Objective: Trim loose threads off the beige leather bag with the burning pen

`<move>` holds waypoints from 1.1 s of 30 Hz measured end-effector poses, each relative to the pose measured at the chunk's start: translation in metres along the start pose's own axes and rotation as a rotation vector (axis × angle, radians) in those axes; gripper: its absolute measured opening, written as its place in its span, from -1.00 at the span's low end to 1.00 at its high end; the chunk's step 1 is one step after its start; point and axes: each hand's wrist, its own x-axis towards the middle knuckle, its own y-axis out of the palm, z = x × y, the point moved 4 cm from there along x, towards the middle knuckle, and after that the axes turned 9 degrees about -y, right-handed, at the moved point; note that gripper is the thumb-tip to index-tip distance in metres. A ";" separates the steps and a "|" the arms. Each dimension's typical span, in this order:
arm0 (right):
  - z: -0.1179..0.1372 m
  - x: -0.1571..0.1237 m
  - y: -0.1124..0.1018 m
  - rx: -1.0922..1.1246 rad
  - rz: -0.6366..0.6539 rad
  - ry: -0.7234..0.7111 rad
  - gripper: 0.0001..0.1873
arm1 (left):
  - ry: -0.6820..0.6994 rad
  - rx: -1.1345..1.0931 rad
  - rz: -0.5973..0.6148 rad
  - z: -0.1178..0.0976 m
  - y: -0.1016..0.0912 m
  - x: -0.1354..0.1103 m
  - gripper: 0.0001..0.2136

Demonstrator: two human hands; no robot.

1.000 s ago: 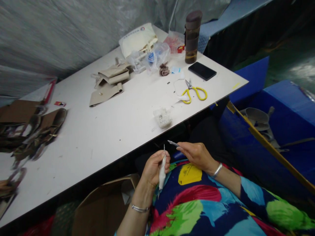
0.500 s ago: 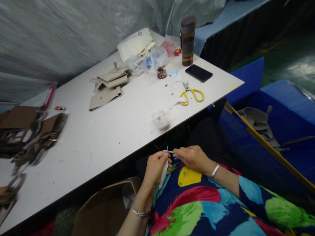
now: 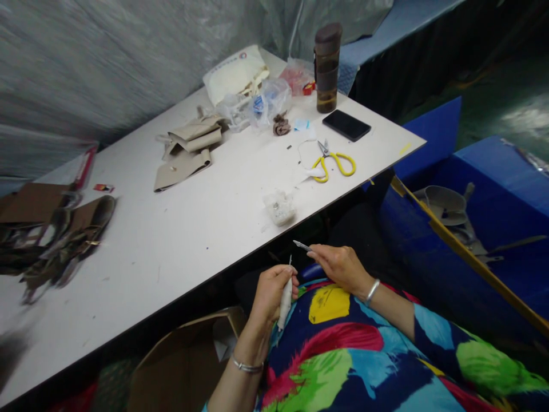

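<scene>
My left hand (image 3: 272, 292) is closed around a slender white-wrapped tool (image 3: 285, 306). Its thin metal tip points up past my thumb, while the wrapped end hangs below my fingers. My right hand (image 3: 341, 266), also closed, grips a slim silver pointed tool (image 3: 302, 245) whose exact kind I cannot make out. Its point faces left, above and apart from the other tool's tip. Both hands are over my lap, just off the table's front edge. On the table nearby sits a small clear plastic bag (image 3: 279, 207) with tiny contents.
On the white table (image 3: 171, 252) lie yellow-handled scissors (image 3: 332, 161), a phone (image 3: 346, 125), a brown bottle (image 3: 328, 68), beige folded pieces (image 3: 189, 151) and plastic bags (image 3: 270, 103). Dark straps (image 3: 72, 240) are at left. A blue bin (image 3: 484, 212) stands right, a cardboard box (image 3: 180, 355) below.
The silver tool in my right hand has moved up and away from the left tool's tip, which it crossed before. At the far left edge, a strapped piece has given way to a dark blur.
</scene>
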 end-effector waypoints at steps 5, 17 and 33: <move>0.011 0.000 0.006 0.059 0.092 -0.119 -0.61 | 0.053 0.064 -0.042 -0.006 0.002 0.003 -0.72; -0.009 0.000 0.004 -0.049 0.003 0.082 -0.60 | 0.129 0.164 -0.088 -0.004 0.000 -0.009 -0.73; -0.016 0.003 0.008 -0.075 0.011 0.117 -0.62 | 0.035 0.040 0.000 -0.002 0.002 -0.011 -0.74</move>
